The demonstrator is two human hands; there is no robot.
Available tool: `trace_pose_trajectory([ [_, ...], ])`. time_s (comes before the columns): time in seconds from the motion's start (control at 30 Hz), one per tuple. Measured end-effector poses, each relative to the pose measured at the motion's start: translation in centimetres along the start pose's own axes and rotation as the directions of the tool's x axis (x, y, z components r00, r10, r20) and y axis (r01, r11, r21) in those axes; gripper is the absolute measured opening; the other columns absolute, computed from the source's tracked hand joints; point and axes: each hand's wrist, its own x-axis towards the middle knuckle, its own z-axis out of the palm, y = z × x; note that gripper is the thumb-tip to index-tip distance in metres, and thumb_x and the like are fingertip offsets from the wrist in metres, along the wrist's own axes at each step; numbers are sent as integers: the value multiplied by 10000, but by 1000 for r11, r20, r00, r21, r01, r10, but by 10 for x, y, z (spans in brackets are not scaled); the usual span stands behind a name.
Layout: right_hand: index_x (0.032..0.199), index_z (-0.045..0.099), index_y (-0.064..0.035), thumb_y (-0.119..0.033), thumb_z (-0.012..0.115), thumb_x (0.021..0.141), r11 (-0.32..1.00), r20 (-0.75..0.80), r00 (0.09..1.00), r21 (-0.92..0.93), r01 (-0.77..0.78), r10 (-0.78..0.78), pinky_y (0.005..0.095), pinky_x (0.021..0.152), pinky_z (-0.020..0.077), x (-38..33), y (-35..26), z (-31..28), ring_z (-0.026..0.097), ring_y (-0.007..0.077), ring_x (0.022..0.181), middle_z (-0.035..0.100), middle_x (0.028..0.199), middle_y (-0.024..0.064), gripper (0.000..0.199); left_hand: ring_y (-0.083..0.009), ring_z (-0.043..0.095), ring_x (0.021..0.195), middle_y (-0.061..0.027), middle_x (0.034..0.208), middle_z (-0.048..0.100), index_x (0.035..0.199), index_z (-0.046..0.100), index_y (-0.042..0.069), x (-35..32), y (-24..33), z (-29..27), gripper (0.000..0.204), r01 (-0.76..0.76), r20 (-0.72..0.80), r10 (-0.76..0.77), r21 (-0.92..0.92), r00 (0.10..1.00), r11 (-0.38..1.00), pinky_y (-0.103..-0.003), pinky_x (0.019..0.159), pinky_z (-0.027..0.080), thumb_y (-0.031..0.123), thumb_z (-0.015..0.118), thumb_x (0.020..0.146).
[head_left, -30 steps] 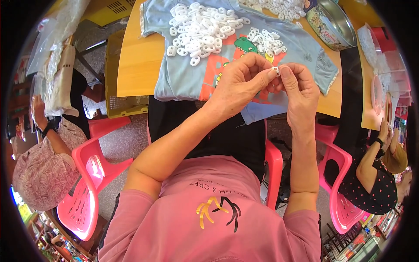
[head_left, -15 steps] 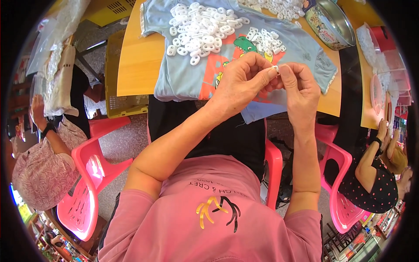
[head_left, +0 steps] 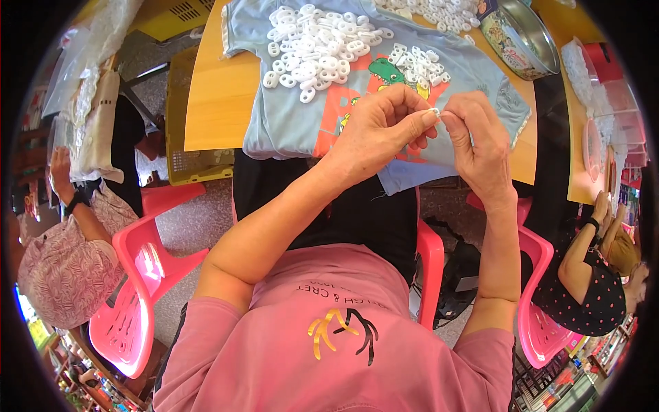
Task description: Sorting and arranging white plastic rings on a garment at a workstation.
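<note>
My left hand (head_left: 382, 129) and my right hand (head_left: 480, 141) meet fingertip to fingertip above the table's near edge. Between them they pinch a small white plastic ring (head_left: 435, 111). Under the hands lies a light blue child's shirt (head_left: 288, 130) with a green dinosaur print and red letters. Two heaps of the same white rings rest on the shirt, a large heap (head_left: 317, 47) to the left and a smaller heap (head_left: 416, 66) just beyond my fingers. Which hand bears the ring's weight I cannot tell.
The shirt lies on a wooden table (head_left: 214, 103). A round decorated tin (head_left: 522, 38) stands at the far right. Pink plastic chairs (head_left: 137, 275) stand left and right. A person in a patterned top (head_left: 62, 261) sits at left, another in a dotted top (head_left: 590, 281) at right.
</note>
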Motion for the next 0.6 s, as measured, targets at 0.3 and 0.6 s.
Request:
trace_pose_trajectory([
  [0.3, 882, 537, 17, -39, 572, 921, 999, 14, 999, 40, 29, -30, 317, 554, 409, 0, 0, 7, 505, 234, 631, 534, 776, 102, 77, -100, 600, 724, -54, 837, 640, 984, 594, -5, -2, 5, 0, 166, 28, 4, -28, 41, 1000, 999, -251, 643, 506, 153, 618, 938],
  [0.6, 903, 545, 13, -66, 582, 925, 999, 28, 999, 14, 31, -32, 320, 581, 431, 3, 0, -8, 531, 237, 673, 548, 794, 109, 90, -97, 601, 723, -52, 835, 639, 979, 592, -2, 0, 5, 0, 164, 47, 3, -47, 48, 999, 998, -249, 656, 506, 156, 614, 941],
])
